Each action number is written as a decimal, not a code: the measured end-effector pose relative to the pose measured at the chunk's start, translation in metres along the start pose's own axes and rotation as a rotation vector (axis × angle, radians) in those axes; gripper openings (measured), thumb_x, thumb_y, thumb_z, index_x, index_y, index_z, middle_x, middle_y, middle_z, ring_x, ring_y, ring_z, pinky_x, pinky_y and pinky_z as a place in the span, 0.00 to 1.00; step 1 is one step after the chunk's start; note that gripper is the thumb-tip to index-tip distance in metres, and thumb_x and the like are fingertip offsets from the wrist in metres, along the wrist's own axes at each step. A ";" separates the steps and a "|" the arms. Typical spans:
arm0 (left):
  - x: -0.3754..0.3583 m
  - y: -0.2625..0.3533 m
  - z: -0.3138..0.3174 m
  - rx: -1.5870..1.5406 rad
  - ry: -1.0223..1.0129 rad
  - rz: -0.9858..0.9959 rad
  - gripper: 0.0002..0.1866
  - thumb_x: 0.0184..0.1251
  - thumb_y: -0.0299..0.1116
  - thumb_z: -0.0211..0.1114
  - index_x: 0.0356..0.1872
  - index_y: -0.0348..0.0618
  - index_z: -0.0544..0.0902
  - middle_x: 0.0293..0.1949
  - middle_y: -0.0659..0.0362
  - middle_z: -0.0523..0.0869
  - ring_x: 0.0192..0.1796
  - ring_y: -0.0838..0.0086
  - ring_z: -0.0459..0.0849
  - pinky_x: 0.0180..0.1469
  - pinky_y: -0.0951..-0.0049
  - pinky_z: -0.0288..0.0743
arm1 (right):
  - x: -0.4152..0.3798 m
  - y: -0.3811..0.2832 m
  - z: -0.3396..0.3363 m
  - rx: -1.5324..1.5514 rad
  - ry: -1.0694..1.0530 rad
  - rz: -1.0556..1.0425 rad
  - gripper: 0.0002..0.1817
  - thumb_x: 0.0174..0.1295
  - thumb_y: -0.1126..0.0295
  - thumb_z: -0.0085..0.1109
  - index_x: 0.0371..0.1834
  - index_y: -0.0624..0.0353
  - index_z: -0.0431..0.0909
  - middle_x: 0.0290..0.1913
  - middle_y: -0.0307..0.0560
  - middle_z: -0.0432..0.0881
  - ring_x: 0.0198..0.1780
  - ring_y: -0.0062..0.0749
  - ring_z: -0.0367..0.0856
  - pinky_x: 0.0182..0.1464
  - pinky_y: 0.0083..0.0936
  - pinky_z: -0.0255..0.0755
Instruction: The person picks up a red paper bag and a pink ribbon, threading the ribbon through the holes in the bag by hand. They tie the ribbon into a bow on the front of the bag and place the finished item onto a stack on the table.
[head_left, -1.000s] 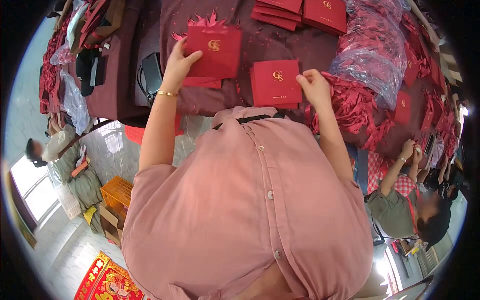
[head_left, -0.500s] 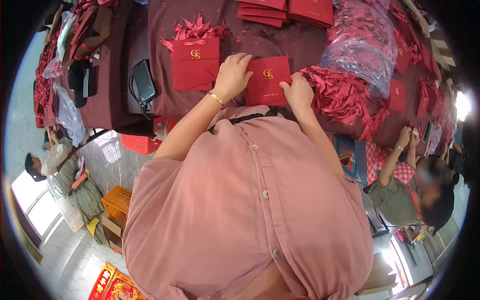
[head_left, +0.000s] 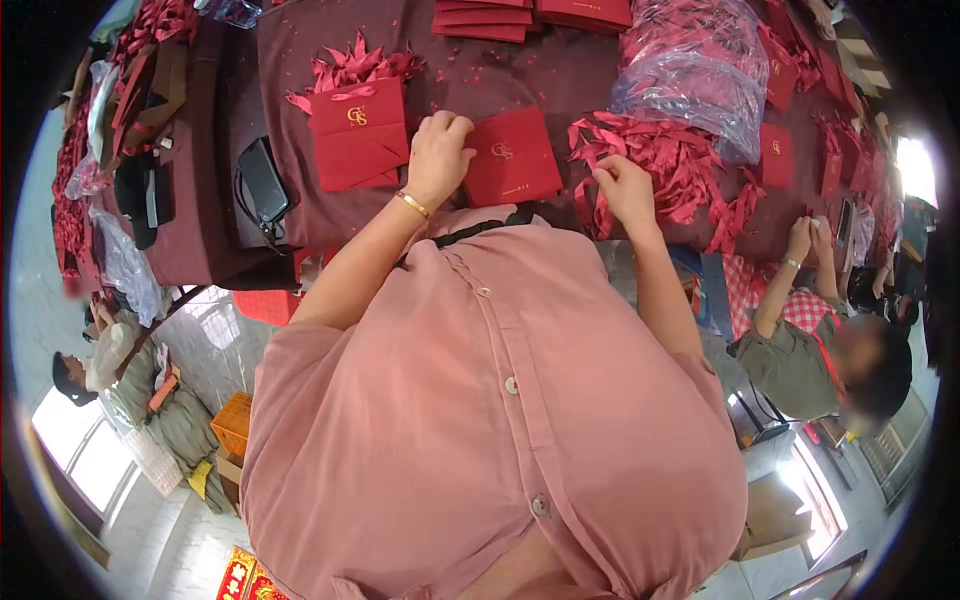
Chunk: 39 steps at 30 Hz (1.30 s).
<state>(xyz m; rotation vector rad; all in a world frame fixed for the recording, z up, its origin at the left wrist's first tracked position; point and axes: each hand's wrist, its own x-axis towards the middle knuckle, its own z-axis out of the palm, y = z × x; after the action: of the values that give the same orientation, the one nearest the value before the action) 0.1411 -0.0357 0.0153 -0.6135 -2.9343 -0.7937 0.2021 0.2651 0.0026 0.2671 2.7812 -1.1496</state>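
Note:
A flat red paper bag (head_left: 515,165) with a gold monogram lies on the dark red cloth in front of me. My left hand (head_left: 437,158), a gold bracelet at its wrist, has curled fingers at the bag's left edge, with the thumb against it. My right hand (head_left: 628,192) is off to the right of the bag, thumb and fingers pinched together at the edge of a heap of red ribbons (head_left: 680,170). Left of my left hand is a stack of similar red bags (head_left: 355,150), with ribbon loops (head_left: 355,65) fanned out behind it.
More red bags (head_left: 485,18) are stacked at the back. A clear plastic sack of ribbons (head_left: 690,75) stands behind the heap. A black phone-like case (head_left: 262,180) lies at left. Co-workers sit at right (head_left: 800,365) and stand at left (head_left: 125,370).
My right hand has left the bag's right edge and moved right to the ribbon heap. My left hand stays by the bag, which is now slightly tilted. The view has shifted a little.

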 end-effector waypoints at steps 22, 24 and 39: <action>0.006 -0.035 -0.010 -0.576 -0.197 -0.413 0.09 0.62 0.25 0.63 0.44 0.39 0.82 0.30 0.66 0.82 0.30 0.84 0.77 0.30 0.80 0.72 | 0.025 -0.011 0.036 0.052 0.103 -0.048 0.11 0.59 0.68 0.61 0.43 0.60 0.79 0.35 0.48 0.84 0.34 0.33 0.84 0.37 0.28 0.76; 0.005 -0.034 -0.012 -0.577 -0.206 -0.430 0.09 0.62 0.25 0.62 0.44 0.39 0.82 0.30 0.66 0.82 0.30 0.85 0.76 0.30 0.80 0.73 | 0.030 -0.018 0.039 -0.069 0.135 -0.161 0.11 0.57 0.66 0.62 0.40 0.59 0.80 0.35 0.51 0.83 0.37 0.42 0.84 0.41 0.35 0.76; 0.026 -0.028 -0.058 -0.943 -0.220 -0.539 0.10 0.67 0.27 0.60 0.48 0.41 0.81 0.37 0.67 0.82 0.37 0.85 0.79 0.35 0.83 0.76 | 0.080 -0.020 0.065 0.672 0.056 0.181 0.07 0.63 0.71 0.56 0.41 0.62 0.76 0.32 0.47 0.84 0.28 0.30 0.82 0.29 0.22 0.74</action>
<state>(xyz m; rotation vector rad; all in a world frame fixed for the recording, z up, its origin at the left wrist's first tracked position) 0.1029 -0.0774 0.0557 0.1410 -2.7647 -2.3290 0.1228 0.2149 -0.0436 0.5977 2.2497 -2.0017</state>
